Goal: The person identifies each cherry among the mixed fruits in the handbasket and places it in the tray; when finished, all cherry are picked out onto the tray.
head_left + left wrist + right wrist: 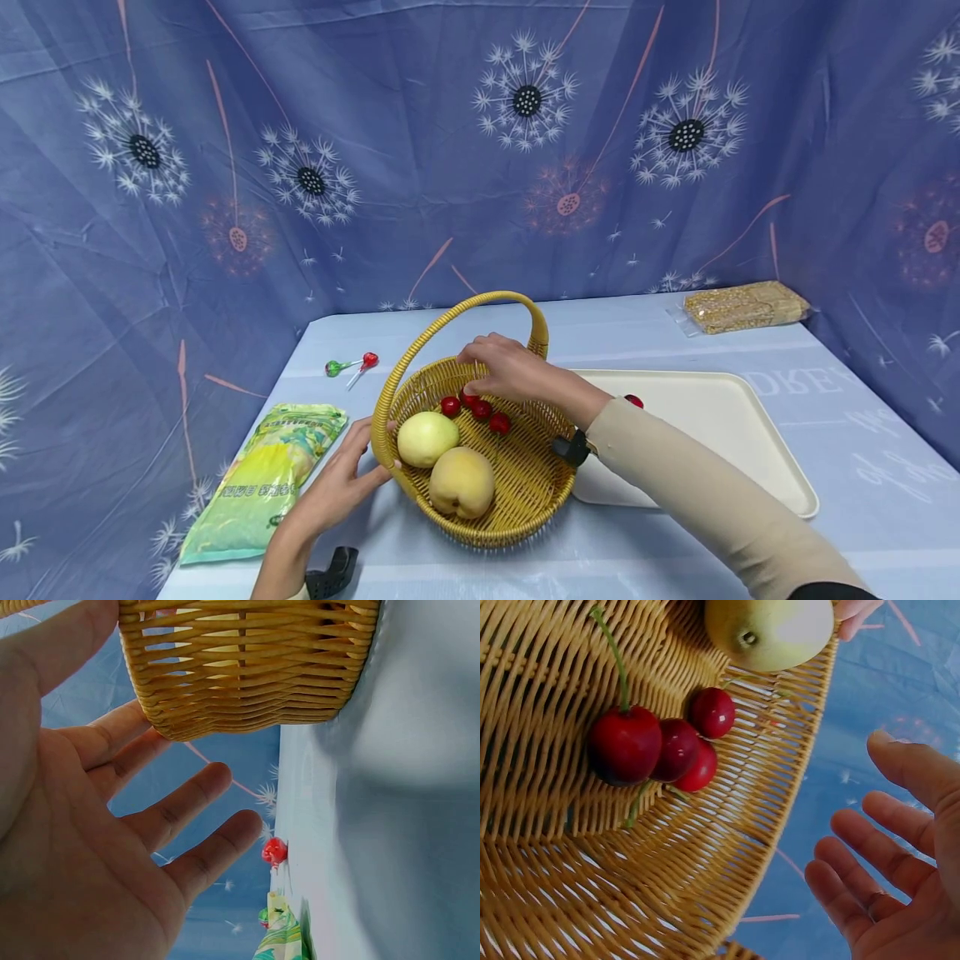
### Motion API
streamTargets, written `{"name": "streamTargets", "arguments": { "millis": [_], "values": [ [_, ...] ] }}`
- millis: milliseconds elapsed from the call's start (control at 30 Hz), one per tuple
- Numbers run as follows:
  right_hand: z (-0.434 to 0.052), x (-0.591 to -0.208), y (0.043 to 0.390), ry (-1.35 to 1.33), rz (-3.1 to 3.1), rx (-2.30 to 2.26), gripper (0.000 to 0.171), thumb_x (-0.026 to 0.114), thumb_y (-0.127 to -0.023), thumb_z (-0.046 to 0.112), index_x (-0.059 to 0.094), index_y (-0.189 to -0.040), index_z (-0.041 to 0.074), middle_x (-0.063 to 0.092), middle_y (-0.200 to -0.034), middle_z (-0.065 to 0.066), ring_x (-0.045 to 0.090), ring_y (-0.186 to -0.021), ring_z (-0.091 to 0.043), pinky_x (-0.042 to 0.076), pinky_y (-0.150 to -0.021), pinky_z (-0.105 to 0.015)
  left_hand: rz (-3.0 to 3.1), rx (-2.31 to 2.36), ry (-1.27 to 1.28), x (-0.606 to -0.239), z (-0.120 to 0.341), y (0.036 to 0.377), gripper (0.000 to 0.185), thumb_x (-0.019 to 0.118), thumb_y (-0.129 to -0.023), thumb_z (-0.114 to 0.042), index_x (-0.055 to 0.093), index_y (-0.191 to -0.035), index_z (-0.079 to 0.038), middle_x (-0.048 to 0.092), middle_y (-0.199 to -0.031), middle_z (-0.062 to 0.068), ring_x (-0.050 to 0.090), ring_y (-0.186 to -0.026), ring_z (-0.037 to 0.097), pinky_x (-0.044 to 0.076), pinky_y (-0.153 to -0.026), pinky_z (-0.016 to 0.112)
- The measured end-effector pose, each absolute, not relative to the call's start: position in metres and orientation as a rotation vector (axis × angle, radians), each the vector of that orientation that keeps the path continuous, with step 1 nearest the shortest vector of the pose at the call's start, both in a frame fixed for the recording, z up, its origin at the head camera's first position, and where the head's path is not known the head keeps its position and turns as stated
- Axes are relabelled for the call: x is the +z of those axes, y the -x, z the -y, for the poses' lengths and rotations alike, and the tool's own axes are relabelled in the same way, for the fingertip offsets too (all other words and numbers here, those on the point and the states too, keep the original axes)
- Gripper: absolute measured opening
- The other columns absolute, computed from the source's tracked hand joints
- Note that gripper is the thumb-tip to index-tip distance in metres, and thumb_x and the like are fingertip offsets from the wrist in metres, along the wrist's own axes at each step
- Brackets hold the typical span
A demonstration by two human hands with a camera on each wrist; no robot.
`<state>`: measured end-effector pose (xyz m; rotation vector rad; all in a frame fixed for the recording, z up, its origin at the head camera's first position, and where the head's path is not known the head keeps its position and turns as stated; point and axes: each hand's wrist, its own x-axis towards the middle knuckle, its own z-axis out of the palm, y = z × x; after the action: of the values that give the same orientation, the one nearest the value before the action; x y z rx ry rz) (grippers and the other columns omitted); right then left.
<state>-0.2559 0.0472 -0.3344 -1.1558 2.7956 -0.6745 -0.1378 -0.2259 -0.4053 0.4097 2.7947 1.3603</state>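
Cherries [480,408]: loose cluster in the woven basket [525,492], beside two pale fruits [444,460]. Right hand [510,371] hovers over them, fingers spread, gripping nothing. Left hand [341,483], fingers straight, braces the basket's wall. Advice: keep the basket steadied; pinch one stem, lift clear.

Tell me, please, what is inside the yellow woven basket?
The basket holds a pale green fruit, a yellow peach and four red cherries. The right hand hovers above, covering part of the far floor.
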Motion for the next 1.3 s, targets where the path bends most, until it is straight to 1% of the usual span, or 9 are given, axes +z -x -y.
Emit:
{"name": "streamTargets", "arguments": {
  "millis": [167, 400, 567, 667, 833, 900, 1000, 1133, 1300],
  "values": [
    [-0.039, -0.346, 0.265, 1.113, -2.795, -0.639, 0.042, 0.07, -0.085, 0.028, 0.06, -0.123, 0.01, 0.062, -0.116, -0.007, 0.054, -0.108, -0.023, 0.046, -0.091, -0.038, -2.803, 1.352, -0.412, -0.406, 0.227, 0.138, 0.062, 0.066, -0.087, -0.034, 0.041, -0.14, -0.016, 0.038, -0.144, 0.005, 0.031, -0.137, 0.03, 0.03, -0.107, 0.063],
    [-0.033, -0.361, 0.265, 1.067, -2.744, -0.552, 0.042, 0.068, -0.087, 0.029, 0.06, -0.123, 0.011, 0.061, -0.122, -0.004, 0.053, -0.113, -0.024, 0.047, -0.092, -0.04, -2.795, 1.374, -0.449, -0.406, 0.227, 0.137, 0.059, 0.066, -0.087, -0.033, 0.044, -0.139, -0.015, 0.037, -0.144, 0.007, 0.03, -0.137, 0.029, 0.03, -0.107, 0.062],
    [-0.035, -0.363, 0.263, 1.062, -2.713, -0.449, 0.038, 0.07, -0.085, 0.027, 0.062, -0.119, 0.01, 0.062, -0.12, -0.006, 0.055, -0.111, -0.023, 0.046, -0.093, -0.04, -2.803, 1.368, -0.443, -0.407, 0.228, 0.138, 0.062, 0.066, -0.087, -0.035, 0.042, -0.14, -0.016, 0.037, -0.144, 0.007, 0.031, -0.137, 0.03, 0.03, -0.106, 0.063],
    [-0.037, -0.362, 0.262, 1.056, -2.698, -0.384, 0.035, 0.072, -0.083, 0.026, 0.065, -0.114, 0.01, 0.064, -0.113, -0.004, 0.056, -0.106, -0.021, 0.047, -0.092, -0.038, -2.805, 1.368, -0.455, -0.407, 0.228, 0.138, 0.061, 0.066, -0.087, -0.035, 0.042, -0.14, -0.015, 0.037, -0.144, 0.007, 0.031, -0.136, 0.03, 0.031, -0.106, 0.062],
    [-0.042, -0.362, 0.263, 1.044, -2.674, -0.281, 0.027, 0.076, -0.078, 0.027, 0.069, -0.1, 0.012, 0.065, -0.093, 0.002, 0.057, -0.087, -0.013, 0.048, -0.081, -0.031, -2.798, 1.38, -0.454, -0.407, 0.227, 0.138, 0.06, 0.066, -0.087, -0.033, 0.044, -0.139, -0.016, 0.038, -0.144, 0.006, 0.031, -0.136, 0.028, 0.031, -0.107, 0.061],
    [-0.043, -0.362, 0.263, 1.033, -2.649, -0.235, 0.026, 0.077, -0.078, 0.026, 0.069, -0.098, 0.013, 0.065, -0.09, 0.003, 0.056, -0.084, -0.011, 0.049, -0.078, -0.029, -2.795, 1.378, -0.443, -0.407, 0.227, 0.138, 0.059, 0.067, -0.087, -0.031, 0.043, -0.139, -0.016, 0.038, -0.143, 0.006, 0.031, -0.136, 0.029, 0.03, -0.107, 0.062],
    [-0.044, -0.364, 0.264, 1.013, -2.618, -0.178, 0.027, 0.077, -0.077, 0.025, 0.07, -0.101, 0.015, 0.067, -0.095, 0.004, 0.058, -0.088, -0.01, 0.05, -0.079, -0.027, -2.791, 1.371, -0.417, -0.406, 0.227, 0.139, 0.06, 0.067, -0.087, -0.029, 0.042, -0.14, -0.017, 0.038, -0.143, 0.005, 0.031, -0.137, 0.03, 0.03, -0.106, 0.064],
    [-0.045, -0.366, 0.264, 1.002, -2.573, -0.131, 0.029, 0.078, -0.077, 0.022, 0.07, -0.104, 0.015, 0.068, -0.103, 0.002, 0.061, -0.096, -0.013, 0.051, -0.081, -0.026, -2.785, 1.369, -0.406, -0.407, 0.227, 0.139, 0.06, 0.067, -0.087, -0.029, 0.041, -0.14, -0.017, 0.038, -0.143, 0.004, 0.03, -0.137, 0.031, 0.029, -0.106, 0.064],
    [-0.047, -0.369, 0.265, 1.024, -2.525, -0.102, 0.032, 0.078, -0.076, 0.016, 0.07, -0.106, 0.016, 0.068, -0.106, 0.003, 0.061, -0.099, -0.013, 0.051, -0.084, -0.026, -2.784, 1.372, -0.426, -0.407, 0.227, 0.14, 0.06, 0.067, -0.087, -0.027, 0.041, -0.14, -0.017, 0.038, -0.143, 0.006, 0.03, -0.138, 0.032, 0.029, -0.106, 0.065]
  ]
}}
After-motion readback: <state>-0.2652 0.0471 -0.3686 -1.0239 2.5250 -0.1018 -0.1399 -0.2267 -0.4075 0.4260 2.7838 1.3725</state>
